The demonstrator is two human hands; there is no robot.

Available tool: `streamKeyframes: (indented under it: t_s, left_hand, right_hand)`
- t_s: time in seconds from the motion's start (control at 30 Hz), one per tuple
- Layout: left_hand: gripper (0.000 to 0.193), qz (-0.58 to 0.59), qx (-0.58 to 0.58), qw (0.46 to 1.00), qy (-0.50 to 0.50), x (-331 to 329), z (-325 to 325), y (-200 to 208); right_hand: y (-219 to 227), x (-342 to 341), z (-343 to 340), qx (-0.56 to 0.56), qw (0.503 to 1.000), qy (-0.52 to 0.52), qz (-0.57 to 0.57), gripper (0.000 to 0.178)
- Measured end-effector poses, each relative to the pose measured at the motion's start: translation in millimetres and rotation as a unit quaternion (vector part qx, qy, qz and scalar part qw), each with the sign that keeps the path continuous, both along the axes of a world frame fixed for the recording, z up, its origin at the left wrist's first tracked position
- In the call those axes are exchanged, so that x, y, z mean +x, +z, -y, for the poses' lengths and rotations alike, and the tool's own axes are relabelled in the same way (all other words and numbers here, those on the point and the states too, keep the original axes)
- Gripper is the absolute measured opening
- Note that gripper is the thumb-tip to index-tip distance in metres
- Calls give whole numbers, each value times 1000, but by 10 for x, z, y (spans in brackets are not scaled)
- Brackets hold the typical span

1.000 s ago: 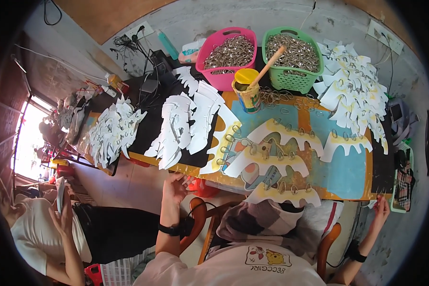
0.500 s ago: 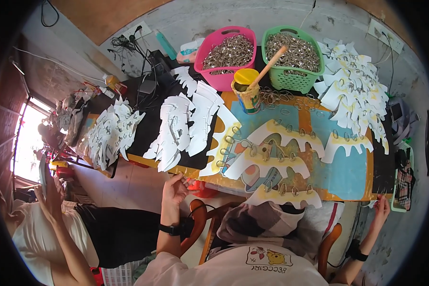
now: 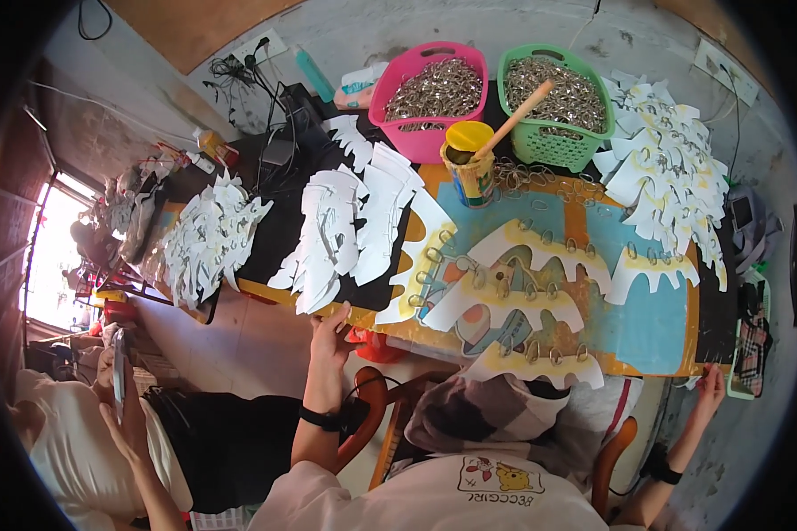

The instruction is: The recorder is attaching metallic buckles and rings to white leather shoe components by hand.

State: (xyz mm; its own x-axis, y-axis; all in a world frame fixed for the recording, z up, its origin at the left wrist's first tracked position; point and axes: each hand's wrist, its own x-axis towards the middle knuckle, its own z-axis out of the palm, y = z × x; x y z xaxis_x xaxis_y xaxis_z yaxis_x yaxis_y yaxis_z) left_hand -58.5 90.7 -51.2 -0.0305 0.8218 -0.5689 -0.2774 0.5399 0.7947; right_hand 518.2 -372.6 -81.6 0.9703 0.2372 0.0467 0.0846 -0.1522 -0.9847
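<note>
My left hand [image 3: 330, 341] is at the front edge of the table [image 3: 664, 305], its fingers closed on that edge just below a stack of white cut paper pieces [image 3: 332, 234]. Far to the right, my right hand [image 3: 708, 389] has its fingers closed at the table's front right corner; a small pale bit shows beside them. Between the hands lie white paper pieces with toothed edges, smeared yellow and bearing metal rings. One such piece [image 3: 505, 301] is in the middle, and another [image 3: 540, 363] overhangs the front edge.
At the back stand a pink basket [image 3: 429, 142] and a green basket [image 3: 553, 150] full of metal rings. A yellow can [image 3: 469, 181] with a wooden stick is before them. Ringed pieces [image 3: 660, 168] heap at right. Another person [image 3: 106, 442] holds a phone on the left.
My left hand has moved up slightly and its fingers have closed on the table's edge. My right hand stays at the corner. The other person's hand and phone have shifted toward me.
</note>
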Motion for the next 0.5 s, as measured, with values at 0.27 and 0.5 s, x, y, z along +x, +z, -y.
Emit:
streamKeyframes:
  t_s: [0.27, 0.5]
  left_hand:
    - [84, -59, 47, 997, 3, 187, -97, -97]
    - [83, -139, -2, 989, -50, -6, 0, -90]
  right_hand:
    - [98, -47, -21, -43, 999, 15, 6, 31]
    - [1350, -542, -904, 77, 982, 56, 163, 38]
